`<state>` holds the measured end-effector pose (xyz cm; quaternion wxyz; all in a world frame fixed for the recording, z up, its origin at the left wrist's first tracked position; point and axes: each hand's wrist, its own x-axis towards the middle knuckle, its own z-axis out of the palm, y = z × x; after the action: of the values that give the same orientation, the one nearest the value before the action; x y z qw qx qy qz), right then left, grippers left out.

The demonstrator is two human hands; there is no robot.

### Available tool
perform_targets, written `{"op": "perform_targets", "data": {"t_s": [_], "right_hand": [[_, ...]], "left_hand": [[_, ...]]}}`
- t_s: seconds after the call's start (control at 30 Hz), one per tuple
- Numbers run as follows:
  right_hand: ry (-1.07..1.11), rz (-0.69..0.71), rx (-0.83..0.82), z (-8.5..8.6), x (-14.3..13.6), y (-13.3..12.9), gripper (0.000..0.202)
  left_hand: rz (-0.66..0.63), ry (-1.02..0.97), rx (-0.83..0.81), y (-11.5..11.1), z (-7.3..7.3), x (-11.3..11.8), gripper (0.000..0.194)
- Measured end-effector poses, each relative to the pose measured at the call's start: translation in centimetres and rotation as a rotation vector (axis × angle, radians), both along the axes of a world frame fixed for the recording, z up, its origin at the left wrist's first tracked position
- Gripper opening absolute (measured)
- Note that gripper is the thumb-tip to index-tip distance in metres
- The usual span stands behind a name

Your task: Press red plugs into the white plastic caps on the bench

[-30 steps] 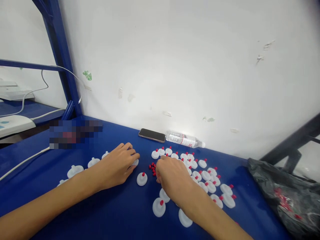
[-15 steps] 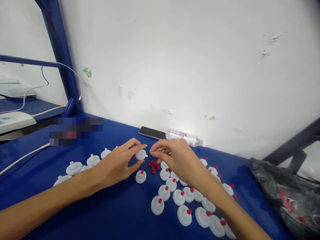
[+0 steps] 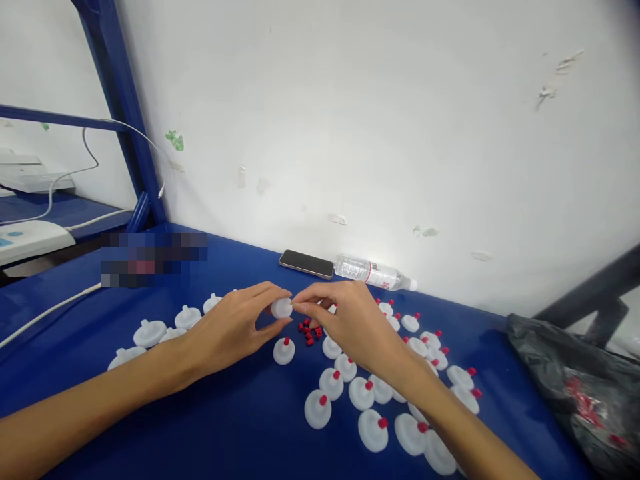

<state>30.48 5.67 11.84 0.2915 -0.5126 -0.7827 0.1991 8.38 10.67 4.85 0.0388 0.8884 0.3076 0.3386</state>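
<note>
Pointing rightward, disc [image 3: 281, 308] (left hand [image 3: 235, 328] grip).

The white disc [image 3: 281, 307] pinched near the frame's centre looks like smooth, matt plastic, as do the red-capped discs [image 3: 373, 427] at lower right. The blue table [image 3: 240, 427] has a soft matt sheen. The black bag [image 3: 575, 373] at far right is crinkled, glossy film; the bottle [image 3: 373, 273] is clear plastic; the phone [image 3: 306, 263] is glossy.
</note>
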Motion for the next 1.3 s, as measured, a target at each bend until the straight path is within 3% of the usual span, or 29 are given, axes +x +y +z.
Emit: {"op": "perform_targets", "data": {"t_s": [0.13, 0.37, 0.57, 0.67, 0.87, 1.13, 1.3], "right_hand": [[0.059, 0.003, -0.037, -0.1, 0.0, 0.0, 0.02], [0.293, 0.046, -0.243, 0.2, 0.2, 0.1, 0.014], [0.419, 0.022, -0.431, 0.3, -0.1, -0.2, 0.044], [0.502, 0.083, -0.514, -0.3, -0.8, -0.3, 0.04], [0.726, 0.177, -0.466, -1.8, -2.0, -0.3, 0.031], [0.918, 0.217, -0.463, -3.0, -2.4, -0.3, 0.058], [0.913, 0.174, -0.463, -3.1, -2.7, -0.4, 0.046]], "left_hand": [[-0.013, -0.02, 0.043, 0.0, -0.2, -0.2, 0.02], [-0.045, -0.124, 0.167, -0.1, 0.2, -0.3, 0.022], [-0.063, -0.182, 0.253, -0.3, 0.6, -0.3, 0.027], [-0.079, -0.186, 0.267, -0.5, 0.7, -0.3, 0.028], [-0.09, -0.246, 0.32, -1.0, 1.1, -0.1, 0.026], [-0.131, -0.308, 0.336, -1.5, 1.4, 0.1, 0.026], [-0.138, -0.297, 0.279, -1.7, 1.3, 0.0, 0.021]]}}
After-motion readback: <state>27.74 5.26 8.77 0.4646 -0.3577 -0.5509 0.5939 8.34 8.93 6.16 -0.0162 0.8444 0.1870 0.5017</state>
